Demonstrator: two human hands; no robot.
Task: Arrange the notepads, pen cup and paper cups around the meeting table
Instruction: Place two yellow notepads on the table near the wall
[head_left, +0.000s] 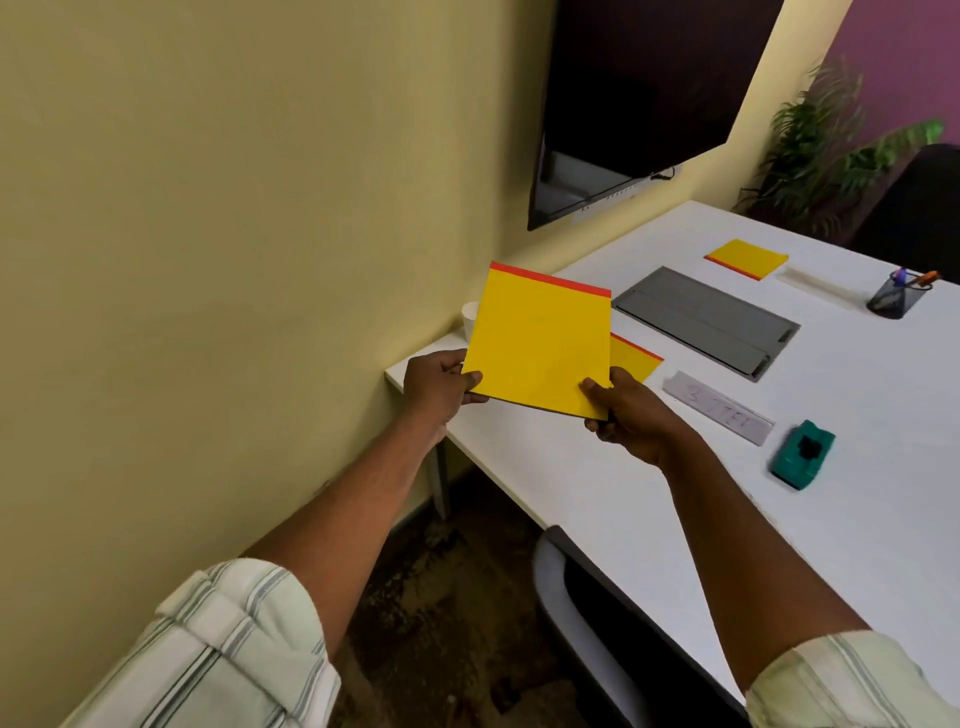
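Note:
I hold a yellow notepad with a red top strip above the near corner of the white meeting table. My left hand grips its lower left corner and my right hand grips its lower right corner. A second yellow notepad lies on the table, mostly hidden behind the held one. A third notepad lies farther along the table. A black mesh pen cup with pens stands at the far right. A white paper cup peeks out by the wall, partly hidden.
A grey cable hatch is set in the tabletop. A grey name plate and a green object lie near it. A wall screen hangs above. A chair back stands at the table's near edge; a plant is behind.

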